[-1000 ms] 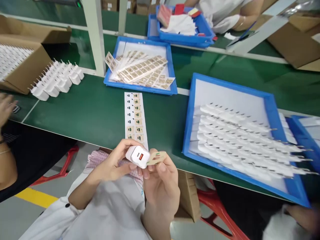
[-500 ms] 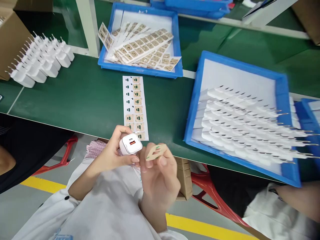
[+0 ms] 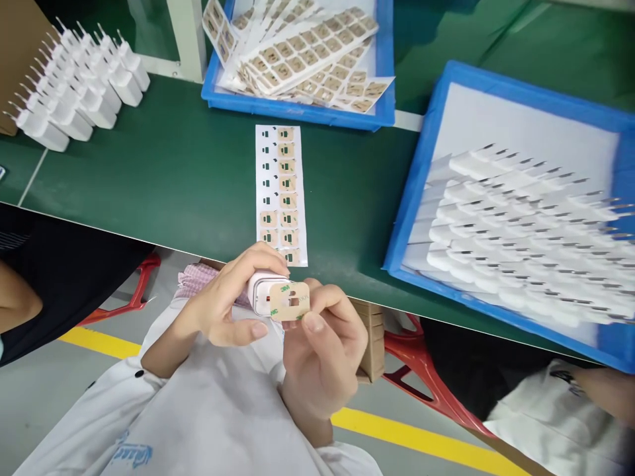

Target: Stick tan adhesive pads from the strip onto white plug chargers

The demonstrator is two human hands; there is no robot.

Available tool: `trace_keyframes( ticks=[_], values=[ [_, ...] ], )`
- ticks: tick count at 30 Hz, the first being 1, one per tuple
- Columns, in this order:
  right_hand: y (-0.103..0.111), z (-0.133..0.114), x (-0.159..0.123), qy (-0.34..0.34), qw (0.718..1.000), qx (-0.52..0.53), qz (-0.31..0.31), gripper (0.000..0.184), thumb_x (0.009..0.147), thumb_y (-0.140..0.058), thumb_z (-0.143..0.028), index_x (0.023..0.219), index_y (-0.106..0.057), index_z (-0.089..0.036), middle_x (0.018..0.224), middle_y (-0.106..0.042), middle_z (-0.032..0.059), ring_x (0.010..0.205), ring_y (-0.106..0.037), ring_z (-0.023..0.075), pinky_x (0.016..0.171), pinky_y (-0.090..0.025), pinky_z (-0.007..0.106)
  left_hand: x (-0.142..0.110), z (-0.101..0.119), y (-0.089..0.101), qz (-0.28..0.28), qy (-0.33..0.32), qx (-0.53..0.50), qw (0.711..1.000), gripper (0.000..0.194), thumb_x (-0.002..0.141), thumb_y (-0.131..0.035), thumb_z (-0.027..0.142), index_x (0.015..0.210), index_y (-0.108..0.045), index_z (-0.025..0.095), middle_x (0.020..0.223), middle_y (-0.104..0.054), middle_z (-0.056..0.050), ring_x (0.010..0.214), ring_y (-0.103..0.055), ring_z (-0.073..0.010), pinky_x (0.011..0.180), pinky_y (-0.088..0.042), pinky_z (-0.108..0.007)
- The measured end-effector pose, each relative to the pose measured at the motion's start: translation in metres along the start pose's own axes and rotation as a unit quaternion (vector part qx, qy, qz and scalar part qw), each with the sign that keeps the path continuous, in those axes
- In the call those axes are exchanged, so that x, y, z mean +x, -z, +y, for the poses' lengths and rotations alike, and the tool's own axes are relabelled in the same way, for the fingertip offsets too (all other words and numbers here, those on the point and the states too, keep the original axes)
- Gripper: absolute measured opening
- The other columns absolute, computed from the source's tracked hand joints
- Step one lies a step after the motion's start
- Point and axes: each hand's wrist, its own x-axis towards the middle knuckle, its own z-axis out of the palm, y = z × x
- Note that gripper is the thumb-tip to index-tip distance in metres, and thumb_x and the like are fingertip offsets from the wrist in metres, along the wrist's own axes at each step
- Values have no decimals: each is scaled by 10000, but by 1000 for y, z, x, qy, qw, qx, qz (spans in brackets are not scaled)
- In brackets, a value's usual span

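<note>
My left hand (image 3: 231, 297) is wrapped round a white charger (image 3: 255, 293), its port face turned up toward me. Between the thumb and fingers of my right hand (image 3: 325, 344) is a tan adhesive sticker (image 3: 282, 304) with cut-out slots and green print. The sticker overlaps part of the charger's port face; whether the two touch I cannot tell. Just beyond my hands, a sheet of stickers (image 3: 302, 231) lies on the green table, several of its left-column places bare.
A blue tray (image 3: 297, 114) of sticker sheets stands at the back. On the right, another blue tray (image 3: 417, 178) holds rows of white chargers (image 3: 516, 231). More chargers (image 3: 79, 99) stand in rows at the left. People sit on both sides, near red stools (image 3: 431, 383).
My right hand has brought the sticker left, over the charger's face, and turned it flatter toward me. My left fingers have shifted over the charger's top. The camera view has moved slightly.
</note>
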Motion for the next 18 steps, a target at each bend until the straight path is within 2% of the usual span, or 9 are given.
trace_keyframes(
  ticks=[7, 18],
  values=[
    [4, 2, -5, 22, 998, -49, 15, 170, 938, -676, -286, 789, -624, -225, 672, -499, -27, 622, -474, 131, 588, -397, 269, 4, 2, -1, -7, 16, 25, 1000, 643, 899, -549, 769, 1240, -631, 230, 1011, -624, -69, 896, -604, -219, 768, -530, -370],
    [3, 6, -8, 56, 993, -102, 15, 145, 940, -647, -260, 801, -614, -234, 669, -494, -24, 651, -520, 151, 600, -425, 295, 5, 4, -5, 11, 38, -18, 999, 619, 877, -606, 760, 1166, -656, 214, 1014, -597, -50, 918, -595, -203, 831, -504, -372]
  ],
)
